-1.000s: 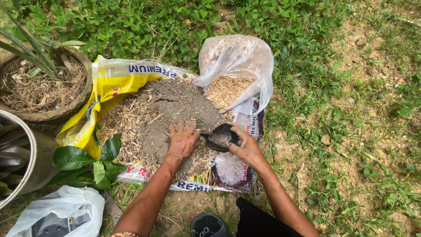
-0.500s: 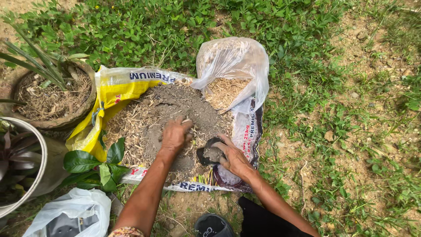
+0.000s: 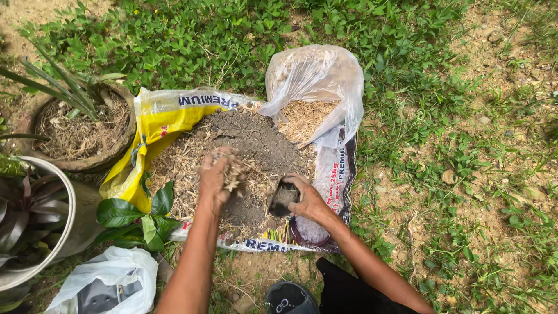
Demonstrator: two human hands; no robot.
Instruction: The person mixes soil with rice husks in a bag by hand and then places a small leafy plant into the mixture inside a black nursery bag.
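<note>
Grass and bare dirt surrounded a flattened yellow-and-white sack [image 3: 157, 116] carrying a mound of dark soil [image 3: 256, 142] mixed with pale straw bits. A clear plastic bag [image 3: 317, 81] of husks bordered its far edge, potted plants [image 3: 81, 125] its left. The left hand [image 3: 218, 174] was clenched around a fistful of straw above the mound; the right hand [image 3: 308, 200] gripped a small dark scoop [image 3: 283, 199] dug into the soil.
</note>
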